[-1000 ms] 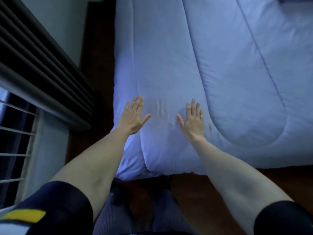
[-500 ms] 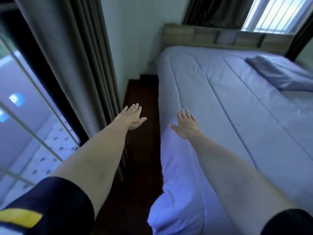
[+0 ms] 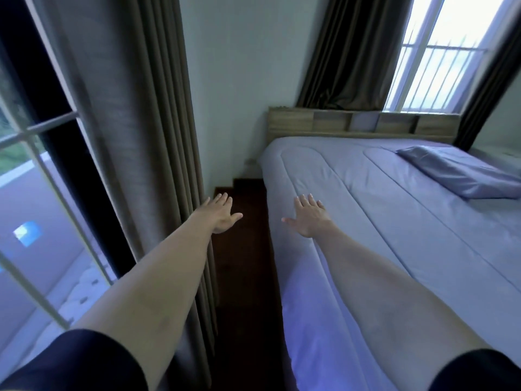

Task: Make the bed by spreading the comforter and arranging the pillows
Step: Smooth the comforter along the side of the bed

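Currently, going left to right: glass door (image 3: 33, 198) with pale bars is filling the left edge, daylight coming through. Grey curtain (image 3: 135, 136) is hanging beside it in long folds, running down to the floor. Left hand (image 3: 222, 214) is reaching forward, fingers spread wide, palm down, holding nothing; it is hovering over the dark wood floor (image 3: 242, 277) in the gap between curtain and bed, just beside the curtain edge. Both arms are stretching out straight from dark short sleeves. Right hand (image 3: 310, 218) is also spread wide and empty, palm down over the near left edge of the comforter (image 3: 394, 235); cannot tell whether the palm is touching the fabric or hanging just above it. Comforter is lying flat and smooth across the bed, pale lilac with long stitched channels, its left side draping over the mattress edge toward the floor. Wooden headboard (image 3: 361, 124) with open cubbies is sitting at the far end against the wall. One pillow (image 3: 462, 173) in matching lilac is lying on top of the comforter at the far right, near the headboard, slightly angled. Dark curtain (image 3: 341, 57) and a bright barred window (image 3: 439, 57) are sitting behind the headboard.
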`<act>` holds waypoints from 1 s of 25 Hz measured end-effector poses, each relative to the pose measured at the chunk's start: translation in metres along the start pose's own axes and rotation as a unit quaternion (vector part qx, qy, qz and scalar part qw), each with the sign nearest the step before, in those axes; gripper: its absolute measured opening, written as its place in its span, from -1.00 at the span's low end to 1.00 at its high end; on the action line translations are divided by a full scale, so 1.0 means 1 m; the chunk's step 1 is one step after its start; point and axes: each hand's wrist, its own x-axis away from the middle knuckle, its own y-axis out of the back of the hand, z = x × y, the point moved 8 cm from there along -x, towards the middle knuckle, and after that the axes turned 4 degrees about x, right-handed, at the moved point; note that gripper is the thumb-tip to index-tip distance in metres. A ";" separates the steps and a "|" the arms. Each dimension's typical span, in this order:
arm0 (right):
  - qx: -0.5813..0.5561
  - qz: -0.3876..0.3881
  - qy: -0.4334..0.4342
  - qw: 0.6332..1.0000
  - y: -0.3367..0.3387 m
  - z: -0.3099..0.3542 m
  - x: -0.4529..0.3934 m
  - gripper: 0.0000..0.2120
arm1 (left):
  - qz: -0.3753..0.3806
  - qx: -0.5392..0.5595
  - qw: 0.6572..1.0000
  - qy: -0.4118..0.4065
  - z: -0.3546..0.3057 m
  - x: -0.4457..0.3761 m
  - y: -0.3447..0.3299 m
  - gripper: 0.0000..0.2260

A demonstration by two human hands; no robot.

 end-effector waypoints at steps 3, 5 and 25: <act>0.007 0.000 -0.008 1.000 0.005 -0.011 -0.047 -0.23 | 0.005 -0.004 1.000 -0.003 0.002 -0.050 0.014 -0.38; 0.013 -0.003 -0.014 1.000 0.011 -0.025 -0.090 -0.23 | 0.000 -0.013 1.000 -0.011 0.002 -0.096 0.030 -0.38; 0.014 -0.017 -0.008 1.000 0.069 -0.103 -0.588 -0.23 | -0.017 -0.033 0.999 -0.005 0.099 -0.577 0.180 -0.36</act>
